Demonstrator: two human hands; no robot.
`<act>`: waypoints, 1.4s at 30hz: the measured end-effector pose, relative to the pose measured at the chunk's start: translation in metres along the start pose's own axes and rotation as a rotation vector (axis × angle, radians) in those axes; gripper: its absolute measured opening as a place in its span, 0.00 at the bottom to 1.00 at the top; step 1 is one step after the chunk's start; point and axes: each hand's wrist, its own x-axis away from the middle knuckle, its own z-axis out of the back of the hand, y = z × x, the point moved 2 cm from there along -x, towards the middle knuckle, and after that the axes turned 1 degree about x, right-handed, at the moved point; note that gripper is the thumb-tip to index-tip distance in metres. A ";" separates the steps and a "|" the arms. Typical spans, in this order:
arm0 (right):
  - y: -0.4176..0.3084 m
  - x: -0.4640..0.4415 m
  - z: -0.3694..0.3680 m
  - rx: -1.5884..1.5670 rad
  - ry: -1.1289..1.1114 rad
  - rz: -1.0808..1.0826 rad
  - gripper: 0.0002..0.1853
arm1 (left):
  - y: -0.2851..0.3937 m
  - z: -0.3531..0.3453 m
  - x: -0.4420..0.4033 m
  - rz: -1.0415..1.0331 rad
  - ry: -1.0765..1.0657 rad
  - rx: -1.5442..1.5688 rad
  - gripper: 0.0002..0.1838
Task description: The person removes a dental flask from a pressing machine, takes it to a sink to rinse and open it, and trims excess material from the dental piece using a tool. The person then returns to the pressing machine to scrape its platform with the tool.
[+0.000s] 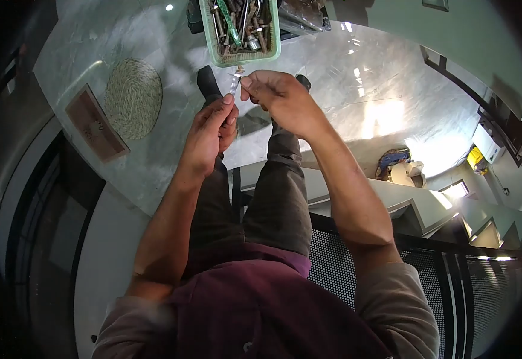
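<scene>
Between the thumb and fingers of my left hand (210, 128) is a slim, clear or silvery piece (234, 85), held upright and pointing away from me. Its far end has a wider cross-part, and its exact kind is too small to tell. My right hand (279, 99) is closed in a pinch right beside that far end. Whatever its fingertips grip is hidden. Just beyond both hands stands a pale green plastic basket (246, 60), full of bolts, metal tools and a green-handled item (228, 23).
A round woven mat (133, 99) and a brown cardboard piece (96, 124) lie on the shiny floor at left. Dark plastic-wrapped goods (301, 15) sit beside the basket. A perforated metal bench (333, 257) is under me. To the right are a blue bundle (392, 158) and stair-like steps (452, 221).
</scene>
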 end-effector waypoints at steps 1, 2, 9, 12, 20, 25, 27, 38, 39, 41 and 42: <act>0.001 0.000 0.003 0.027 0.022 0.003 0.18 | 0.000 0.000 0.001 0.008 -0.001 -0.002 0.20; 0.002 -0.001 0.005 0.054 0.043 0.007 0.17 | 0.001 0.000 0.001 0.009 -0.002 -0.002 0.20; 0.014 -0.008 -0.001 0.113 0.192 0.113 0.14 | 0.005 0.000 0.002 0.002 0.062 -0.080 0.20; 0.000 0.005 -0.012 0.207 0.378 0.089 0.10 | 0.009 -0.001 0.005 0.071 -0.045 0.093 0.21; -0.015 0.002 0.037 0.163 0.640 0.297 0.08 | -0.020 0.001 0.027 0.392 -0.291 0.484 0.21; -0.013 0.013 0.014 0.008 0.064 0.053 0.15 | -0.002 -0.004 0.013 0.077 -0.140 0.162 0.21; -0.009 0.014 0.003 -0.027 0.041 0.049 0.16 | -0.001 -0.006 0.016 0.038 -0.104 0.094 0.21; 0.011 0.009 -0.005 0.071 0.174 0.135 0.12 | -0.004 -0.005 0.013 -0.003 -0.002 -0.057 0.21; 0.007 0.010 -0.006 0.073 0.173 0.137 0.12 | -0.005 -0.005 0.012 -0.006 -0.003 -0.056 0.21; 0.000 0.018 -0.009 0.221 0.295 0.084 0.09 | -0.005 -0.004 0.012 -0.038 0.033 -0.131 0.21; -0.001 0.020 -0.011 0.222 0.292 0.086 0.09 | -0.005 -0.006 0.012 -0.040 0.036 -0.130 0.21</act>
